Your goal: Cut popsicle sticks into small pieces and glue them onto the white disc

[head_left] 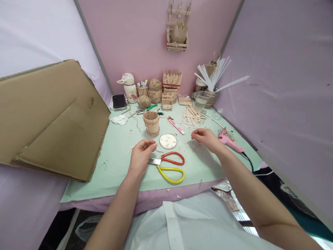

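Observation:
My left hand (140, 156) is closed in a pinch just left of the round dish (168, 146), with a tiny pale piece at the fingertips too small to name. To the dish's right, my right hand (205, 138) hovers over the table, thumb and fingertips pressed together; what they hold, if anything, is hidden. The shallow dish contains several small wood chips. Behind it stands a small wooden-stick cup (151, 124). Scissors with one red handle and one yellow handle (171, 177) lie in front, their blades partly behind my left hand.
A pink glue gun (232, 143) with a black cord lies at the right. Loose wooden sticks (192, 115) and a pink cutter (177, 126) lie farther back. Twine balls (144, 101), a bottle (130, 91) and a water cup (200, 102) line the back. Cardboard (59, 121) leans at the left.

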`<action>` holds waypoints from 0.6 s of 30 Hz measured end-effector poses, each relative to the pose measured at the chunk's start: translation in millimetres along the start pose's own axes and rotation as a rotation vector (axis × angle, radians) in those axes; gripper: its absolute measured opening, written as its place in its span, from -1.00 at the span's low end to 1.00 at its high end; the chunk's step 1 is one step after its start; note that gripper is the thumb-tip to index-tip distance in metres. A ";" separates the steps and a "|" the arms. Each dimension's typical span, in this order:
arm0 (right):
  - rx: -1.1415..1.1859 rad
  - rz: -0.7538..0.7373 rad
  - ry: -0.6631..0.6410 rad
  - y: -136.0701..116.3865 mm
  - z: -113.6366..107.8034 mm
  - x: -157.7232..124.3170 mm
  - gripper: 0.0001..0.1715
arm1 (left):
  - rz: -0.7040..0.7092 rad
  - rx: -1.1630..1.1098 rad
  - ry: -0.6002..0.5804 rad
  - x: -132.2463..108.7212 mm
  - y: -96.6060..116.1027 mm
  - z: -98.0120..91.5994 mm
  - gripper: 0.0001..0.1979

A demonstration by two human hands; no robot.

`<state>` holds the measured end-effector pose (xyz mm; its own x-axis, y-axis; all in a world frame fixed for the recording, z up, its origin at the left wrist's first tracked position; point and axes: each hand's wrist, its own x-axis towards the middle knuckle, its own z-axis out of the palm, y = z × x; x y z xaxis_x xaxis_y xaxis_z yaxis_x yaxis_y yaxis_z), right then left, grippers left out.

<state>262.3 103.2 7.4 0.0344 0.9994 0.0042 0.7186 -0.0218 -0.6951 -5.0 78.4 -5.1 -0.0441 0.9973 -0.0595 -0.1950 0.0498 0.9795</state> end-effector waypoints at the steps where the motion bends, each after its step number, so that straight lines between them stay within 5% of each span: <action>1: 0.083 0.001 -0.020 -4.0 2.1 -3.0 -0.77 | -0.002 0.010 -0.002 0.0 0.0 0.7 -0.76; 9: 0.493 -0.036 -0.135 -54.2 38.1 -17.2 -0.77 | 0.017 0.015 -0.008 -1.4 -2.2 4.4 -0.82; 18: 0.494 -0.097 -0.187 -83.6 73.9 -21.7 -0.76 | 0.030 0.049 -0.002 -4.4 -1.4 1.2 -0.83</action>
<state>150.1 85.4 12.3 -0.1722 0.9850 -0.0117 0.2980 0.0408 -0.9537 -3.4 74.1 -6.0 -0.0467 0.9985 -0.0295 -0.1454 0.0224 0.9891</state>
